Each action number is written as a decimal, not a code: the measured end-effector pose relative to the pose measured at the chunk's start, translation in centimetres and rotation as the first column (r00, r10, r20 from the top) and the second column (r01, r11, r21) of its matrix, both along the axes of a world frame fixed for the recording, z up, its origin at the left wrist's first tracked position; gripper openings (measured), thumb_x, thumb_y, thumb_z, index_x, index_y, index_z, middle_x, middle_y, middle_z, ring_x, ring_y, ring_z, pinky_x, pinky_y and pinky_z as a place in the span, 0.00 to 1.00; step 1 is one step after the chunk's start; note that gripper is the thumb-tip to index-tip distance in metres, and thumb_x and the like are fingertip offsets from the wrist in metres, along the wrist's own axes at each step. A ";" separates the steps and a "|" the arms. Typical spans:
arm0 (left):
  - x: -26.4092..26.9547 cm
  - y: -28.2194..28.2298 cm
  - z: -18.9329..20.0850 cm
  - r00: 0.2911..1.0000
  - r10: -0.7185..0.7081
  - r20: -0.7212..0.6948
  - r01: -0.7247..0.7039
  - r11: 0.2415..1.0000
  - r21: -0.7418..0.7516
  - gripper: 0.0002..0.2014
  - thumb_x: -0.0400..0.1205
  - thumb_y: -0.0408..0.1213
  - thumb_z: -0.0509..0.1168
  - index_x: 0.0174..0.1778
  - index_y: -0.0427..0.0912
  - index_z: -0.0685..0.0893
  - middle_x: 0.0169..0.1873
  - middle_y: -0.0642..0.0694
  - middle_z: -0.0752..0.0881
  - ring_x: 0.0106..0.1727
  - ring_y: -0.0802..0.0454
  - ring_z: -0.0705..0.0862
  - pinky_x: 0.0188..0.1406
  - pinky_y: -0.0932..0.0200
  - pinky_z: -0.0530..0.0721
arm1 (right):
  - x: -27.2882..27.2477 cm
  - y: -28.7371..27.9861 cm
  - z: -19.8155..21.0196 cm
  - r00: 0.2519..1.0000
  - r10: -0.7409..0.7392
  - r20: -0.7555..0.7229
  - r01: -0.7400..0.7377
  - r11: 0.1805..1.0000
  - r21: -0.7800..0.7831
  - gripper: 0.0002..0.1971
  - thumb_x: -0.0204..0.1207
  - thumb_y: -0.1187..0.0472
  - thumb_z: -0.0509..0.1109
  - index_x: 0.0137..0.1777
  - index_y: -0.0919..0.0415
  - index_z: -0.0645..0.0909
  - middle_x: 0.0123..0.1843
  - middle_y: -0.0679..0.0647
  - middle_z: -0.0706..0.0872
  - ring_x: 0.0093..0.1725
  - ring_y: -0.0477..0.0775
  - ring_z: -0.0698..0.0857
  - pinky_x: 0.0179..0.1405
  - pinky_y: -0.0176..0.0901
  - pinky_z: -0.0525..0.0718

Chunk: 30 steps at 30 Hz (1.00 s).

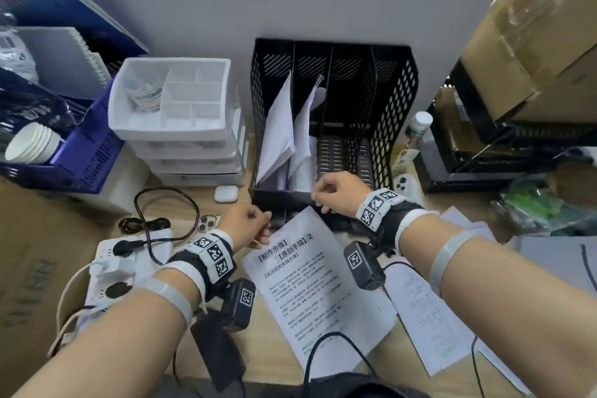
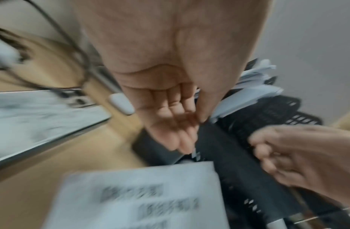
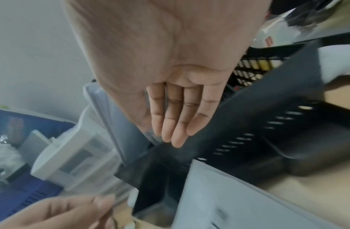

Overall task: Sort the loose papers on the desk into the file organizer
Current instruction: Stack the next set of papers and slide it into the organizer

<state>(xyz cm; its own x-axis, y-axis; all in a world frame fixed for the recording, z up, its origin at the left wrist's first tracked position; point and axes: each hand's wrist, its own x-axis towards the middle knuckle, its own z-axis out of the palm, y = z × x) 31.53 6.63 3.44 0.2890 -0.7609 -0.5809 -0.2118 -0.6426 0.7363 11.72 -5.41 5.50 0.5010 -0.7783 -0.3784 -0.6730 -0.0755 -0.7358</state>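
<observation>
The black mesh file organizer (image 1: 400,100) stands against the wall, with white papers (image 1: 277,126) leaning in its two left compartments. A printed sheet (image 1: 310,287) lies flat on the desk in front of it, and more loose sheets (image 1: 420,310) lie to its right. My left hand (image 1: 255,223) hovers by the sheet's top left corner, fingers relaxed and holding nothing (image 2: 193,133). My right hand (image 1: 326,197) is at the organizer's front lip. Its fingers (image 3: 174,131) are straight and together, with nothing in them. Both wrist views are blurred.
Left of the organizer stands a white drawer unit (image 1: 181,126), with an earbud case (image 1: 226,194), a phone (image 1: 206,223) and a power strip with cables (image 1: 129,265) in front. A blue basket (image 1: 87,152) is far left. A bottle (image 1: 416,136) and cardboard boxes (image 1: 533,42) stand right.
</observation>
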 end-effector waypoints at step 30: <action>-14.3 0.6 -3.0 0.902 -0.179 -0.393 0.223 0.972 0.068 0.12 0.87 0.30 0.64 0.64 0.47 0.85 0.53 0.45 0.95 0.44 0.51 0.94 0.40 0.57 0.89 | -22.9 9.9 -5.6 0.844 -0.536 -0.026 0.536 0.840 0.088 0.15 0.83 0.62 0.63 0.67 0.64 0.78 0.63 0.58 0.85 0.61 0.58 0.82 0.54 0.43 0.77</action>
<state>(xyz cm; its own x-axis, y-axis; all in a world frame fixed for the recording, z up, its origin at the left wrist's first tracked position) 17.22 7.27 0.44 -0.1238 -0.7050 -0.6983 -0.0619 -0.6968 0.7146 -11.19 4.50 -0.13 0.0152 -0.8885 -0.4586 -0.5900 0.3624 -0.7215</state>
